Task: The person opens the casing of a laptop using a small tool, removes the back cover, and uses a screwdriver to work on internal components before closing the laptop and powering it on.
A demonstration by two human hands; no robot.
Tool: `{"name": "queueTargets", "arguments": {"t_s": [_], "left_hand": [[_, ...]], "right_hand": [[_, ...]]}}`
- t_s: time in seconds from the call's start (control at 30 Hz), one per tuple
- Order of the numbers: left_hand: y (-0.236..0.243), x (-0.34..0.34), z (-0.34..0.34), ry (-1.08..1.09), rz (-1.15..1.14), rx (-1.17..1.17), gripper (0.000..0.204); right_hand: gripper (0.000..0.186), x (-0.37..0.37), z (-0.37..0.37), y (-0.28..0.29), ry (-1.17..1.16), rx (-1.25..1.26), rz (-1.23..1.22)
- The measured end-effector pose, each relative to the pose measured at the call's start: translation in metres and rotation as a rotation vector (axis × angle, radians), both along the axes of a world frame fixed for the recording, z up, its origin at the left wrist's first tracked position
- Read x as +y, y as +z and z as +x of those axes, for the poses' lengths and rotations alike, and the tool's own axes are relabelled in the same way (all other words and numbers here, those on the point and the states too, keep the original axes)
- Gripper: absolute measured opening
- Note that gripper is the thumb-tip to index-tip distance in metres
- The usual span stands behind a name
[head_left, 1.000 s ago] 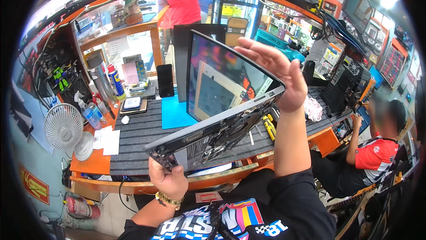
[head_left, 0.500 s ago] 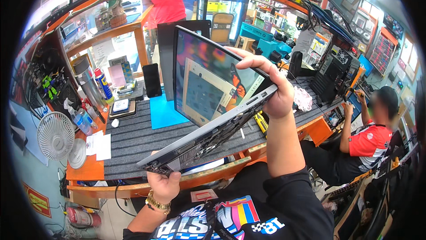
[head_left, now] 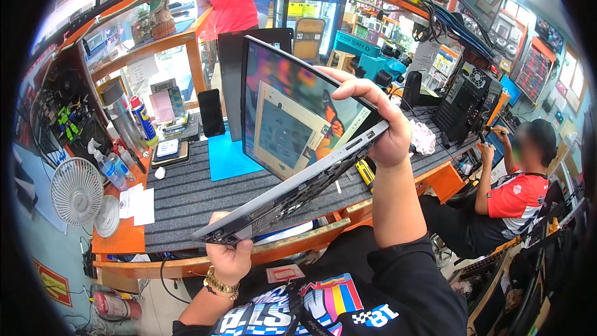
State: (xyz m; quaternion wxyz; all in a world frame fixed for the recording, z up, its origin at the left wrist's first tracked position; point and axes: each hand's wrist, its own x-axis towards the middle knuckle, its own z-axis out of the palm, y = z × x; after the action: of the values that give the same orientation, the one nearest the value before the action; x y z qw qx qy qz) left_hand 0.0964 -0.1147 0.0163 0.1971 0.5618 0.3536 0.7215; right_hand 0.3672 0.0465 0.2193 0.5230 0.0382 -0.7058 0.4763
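A laptop (head_left: 295,115) is held up above the bench, tilted, its screen lit and its underside uncovered so inner parts show. My left hand (head_left: 230,255) grips its lower left corner, thumb on the underside edge. My right hand (head_left: 388,121) wraps round the raised right corner, with fingers reaching over in front of the screen. The keyboard side is hidden from this angle. Below the laptop lie a blue mat (head_left: 230,159) and a yellow and black tool (head_left: 365,175). A dark phone (head_left: 211,112) stands upright behind the mat.
A white fan (head_left: 78,190), spray bottles (head_left: 109,168), a blue can (head_left: 143,118) and papers (head_left: 144,207) occupy the left side. At the right are a black computer tower (head_left: 466,100), a crumpled cloth (head_left: 423,139) and a seated co-worker (head_left: 516,193). A drawer (head_left: 298,249) stands partly out in front.
The laptop's tilt has shifted slightly, with both hands still gripping it. The co-worker's hands have moved a little.
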Motion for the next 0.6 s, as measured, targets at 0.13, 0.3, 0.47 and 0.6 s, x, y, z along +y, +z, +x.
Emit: {"name": "queueTargets", "arguments": {"t_s": [0.13,0.3,0.47,0.6], "left_hand": [[0.001,0.0,-0.004,-0.024,-0.017,0.004,0.054],[0.015,-0.002,-0.01,-0.009,0.016,0.148,0.037],[0.018,-0.003,-0.015,-0.077,0.02,0.293,0.027],[0.02,-0.007,-0.016,-0.098,0.012,0.319,0.028]], "right_hand": [[0.065,0.002,0.001,0.001,-0.054,-0.035,0.063],[0.068,-0.004,0.002,-0.003,-0.024,0.01,0.109],[0.065,-0.018,0.01,-0.018,0.003,0.111,0.127],[0.061,-0.034,0.001,-0.026,-0.017,0.214,0.07]]}}
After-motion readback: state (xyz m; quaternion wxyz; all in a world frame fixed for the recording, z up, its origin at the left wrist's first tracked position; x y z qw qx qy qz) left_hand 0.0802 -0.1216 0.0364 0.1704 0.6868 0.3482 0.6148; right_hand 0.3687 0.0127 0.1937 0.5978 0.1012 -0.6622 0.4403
